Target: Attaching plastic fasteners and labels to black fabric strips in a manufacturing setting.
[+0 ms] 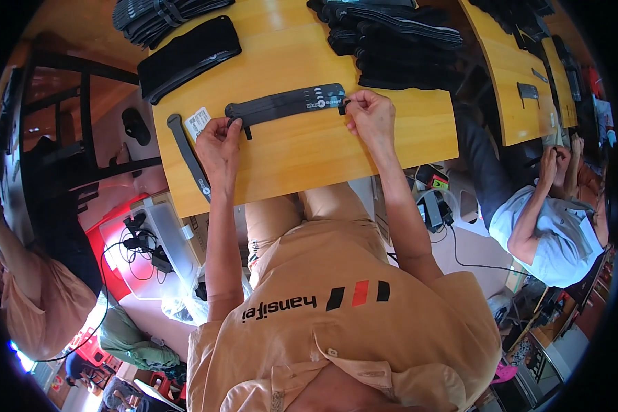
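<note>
A small stack of dark grey fabric straps with pale printed marks lies across the wooden table in front of me. At its left end, my left hand is closed in a pinch, with a short black band hanging beside it. My right hand pinches a small black band at the right end of the straps. Left of my left hand, one loose dark strap with a rounded end lies slantwise. A white printed label lies next to that strap, just above my left hand.
Black strap bundles fill the table's far left, and a tall pile of black straps its far right. To the right, a co-worker in a light blue shirt sits at another table. A plastic bin with cables stands below left.
</note>
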### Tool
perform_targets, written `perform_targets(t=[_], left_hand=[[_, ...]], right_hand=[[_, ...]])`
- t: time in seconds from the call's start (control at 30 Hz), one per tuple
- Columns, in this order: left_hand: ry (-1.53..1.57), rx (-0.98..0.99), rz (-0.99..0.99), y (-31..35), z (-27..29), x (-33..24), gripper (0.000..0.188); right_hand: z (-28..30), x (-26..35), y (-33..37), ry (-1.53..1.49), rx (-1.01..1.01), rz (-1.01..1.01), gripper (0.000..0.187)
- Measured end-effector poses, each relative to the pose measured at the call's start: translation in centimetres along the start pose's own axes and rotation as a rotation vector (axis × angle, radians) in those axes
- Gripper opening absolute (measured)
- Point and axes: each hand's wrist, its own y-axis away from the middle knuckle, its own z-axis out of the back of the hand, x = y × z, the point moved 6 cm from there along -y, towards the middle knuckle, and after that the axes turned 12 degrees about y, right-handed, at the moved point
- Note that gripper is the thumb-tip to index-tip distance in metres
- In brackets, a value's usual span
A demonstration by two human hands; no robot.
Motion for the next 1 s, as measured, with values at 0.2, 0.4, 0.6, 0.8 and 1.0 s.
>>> perform_targets(t=[0.2, 0.4, 0.6, 0.8, 1.0], left_hand=[[0.000, -0.006, 0.001, -0.13, 0.07, 0.26, 0.022], [-0.029, -0.015, 0.000, 0.03, 0.01, -0.40, 0.022], [-0.074, -0.013, -0.001, -0.10, 0.01, -0.34, 0.022], [-0.055, -0.010, -0.054, -0.14, -0.01, -0.18, 0.021], [-0.011, -0.002, -0.056, -0.23, -0.07, 0.17, 0.021]], right_hand=[[-0.08, 0.07, -0.11, 0.032, -0.012, 0.007, 0.009], [-0.04, 0.15, -0.18, 0.050, -0.025, 0.021, 0.010], [0.02, 0.35, -0.05, 0.047, -0.035, 0.019, 0.010], [-0.06, 0.30, -0.03, 0.035, -0.043, 0.016, 0.010], [-0.06, 0.17, -0.12, 0.036, -0.041, 0.018, 0.010]])
